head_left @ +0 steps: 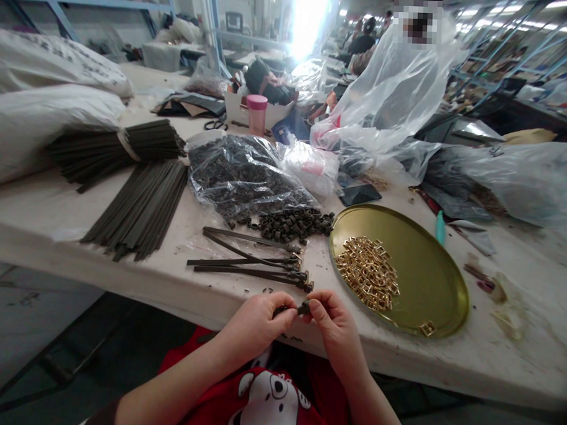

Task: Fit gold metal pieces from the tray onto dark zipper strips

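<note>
At the table's front edge my left hand [264, 314] is closed, its thumb and fingers pinching a dark strap [303, 308]. Close beside it, my right hand [333, 323] pinches the same strap's end; the fingers hide most of it. Just beyond the hands lie several dark straps [244, 274] with gold buckles at their right ends. A heap of small dark loops [292, 224] sits behind them. To the right, gold buckles [367, 274] are piled on a round gold-coloured tray [430, 273], with a few apart near its front rim.
On the left are a fanned stack of dark strips [141, 207] and a tied bundle [151, 141]. A clear plastic bag [247, 174] of dark pieces stands behind the loops. Farther back are scissors [216, 124], a pink-lidded jar [256, 115] and a large clear bag [385, 98].
</note>
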A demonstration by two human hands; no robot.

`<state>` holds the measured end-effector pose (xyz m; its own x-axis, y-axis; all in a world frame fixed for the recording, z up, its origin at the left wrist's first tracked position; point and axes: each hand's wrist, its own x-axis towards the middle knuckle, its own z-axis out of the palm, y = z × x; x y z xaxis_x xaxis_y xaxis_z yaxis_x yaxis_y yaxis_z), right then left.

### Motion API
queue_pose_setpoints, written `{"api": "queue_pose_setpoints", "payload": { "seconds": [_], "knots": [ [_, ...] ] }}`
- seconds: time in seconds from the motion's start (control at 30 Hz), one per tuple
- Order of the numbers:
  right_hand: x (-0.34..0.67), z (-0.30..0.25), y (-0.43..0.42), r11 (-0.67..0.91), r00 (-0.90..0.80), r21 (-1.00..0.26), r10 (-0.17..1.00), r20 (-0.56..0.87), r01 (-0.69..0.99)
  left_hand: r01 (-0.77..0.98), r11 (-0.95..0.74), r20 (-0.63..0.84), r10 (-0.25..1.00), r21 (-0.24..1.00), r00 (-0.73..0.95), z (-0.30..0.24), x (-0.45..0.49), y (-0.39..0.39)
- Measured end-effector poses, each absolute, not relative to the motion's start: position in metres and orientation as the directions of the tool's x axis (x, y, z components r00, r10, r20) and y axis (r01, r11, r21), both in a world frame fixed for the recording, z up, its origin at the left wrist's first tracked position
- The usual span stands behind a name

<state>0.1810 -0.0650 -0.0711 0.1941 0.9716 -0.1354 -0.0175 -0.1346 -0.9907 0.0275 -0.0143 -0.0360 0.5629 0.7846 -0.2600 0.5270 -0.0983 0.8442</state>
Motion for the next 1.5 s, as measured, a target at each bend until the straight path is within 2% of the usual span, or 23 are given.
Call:
{"api": "queue_pose_setpoints", "payload": {
  "seconds": [0.07, 0.17, 0.23, 0.3, 0.43, 0.53, 0.63, 0.8, 0.97, 1.17, 1.33, 1.4, 1.5],
  "knots": [
    [0.18, -0.069, -0.065, -0.118, 0.199, -0.993, 0.973, -0.114, 0.008, 0.537, -0.084, -0.267, 0.798, 0.839, 0.54, -0.035, 0.029, -0.015],
    [0.174, -0.066, -0.066, -0.005, 0.233, -0.984, 0.972, 0.037, 0.177, 0.534, -0.067, -0.264, 0.814, 0.843, 0.518, -0.034, 0.031, -0.016],
    [0.17, -0.066, -0.067, 0.025, 0.25, -0.973, 0.965, 0.084, 0.23, 0.521, -0.062, -0.255, 0.818, 0.852, 0.515, -0.035, 0.033, -0.017],
    [0.167, -0.068, -0.068, -0.035, 0.27, -0.989, 0.963, 0.005, 0.144, 0.507, -0.049, -0.25, 0.826, 0.861, 0.505, -0.036, 0.034, -0.018],
    [0.17, -0.071, -0.066, -0.201, 0.223, -0.965, 0.946, -0.236, -0.168, 0.459, -0.022, -0.239, 0.831, 0.888, 0.502, -0.039, 0.035, -0.02],
    [0.171, -0.069, -0.065, -0.229, 0.205, -0.944, 0.938, -0.279, -0.237, 0.46, -0.03, -0.223, 0.845, 0.887, 0.485, -0.038, 0.034, -0.021],
    [0.164, -0.062, -0.065, -0.165, 0.251, -0.977, 0.948, -0.195, -0.138, 0.469, -0.036, -0.205, 0.867, 0.883, 0.453, -0.035, 0.034, -0.022],
    [0.153, -0.058, -0.063, 0.021, 0.284, -0.986, 0.957, 0.068, 0.168, 0.421, -0.037, -0.179, 0.869, 0.906, 0.461, -0.032, 0.031, -0.025],
    [0.157, -0.062, -0.059, 0.068, 0.253, -0.954, 0.956, 0.146, 0.293, 0.419, -0.065, -0.164, 0.858, 0.906, 0.487, -0.034, 0.029, -0.027],
    [0.16, -0.066, -0.062, 0.177, 0.192, -0.879, 0.939, 0.286, 0.444, 0.461, -0.095, -0.166, 0.854, 0.882, 0.494, -0.037, 0.03, -0.026],
    [0.161, -0.066, -0.063, 0.256, 0.118, -0.75, 0.907, 0.405, 0.609, 0.423, -0.078, -0.152, 0.861, 0.903, 0.485, -0.04, 0.029, -0.026],
    [0.161, -0.064, -0.065, 0.302, 0.068, -0.731, 0.901, 0.429, 0.612, 0.403, -0.041, -0.168, 0.866, 0.914, 0.47, -0.042, 0.028, -0.026],
    [0.16, -0.06, -0.066, 0.291, 0.085, -0.831, 0.924, 0.372, 0.475, 0.382, -0.009, -0.19, 0.857, 0.924, 0.478, -0.042, 0.025, -0.026]
  ]
}}
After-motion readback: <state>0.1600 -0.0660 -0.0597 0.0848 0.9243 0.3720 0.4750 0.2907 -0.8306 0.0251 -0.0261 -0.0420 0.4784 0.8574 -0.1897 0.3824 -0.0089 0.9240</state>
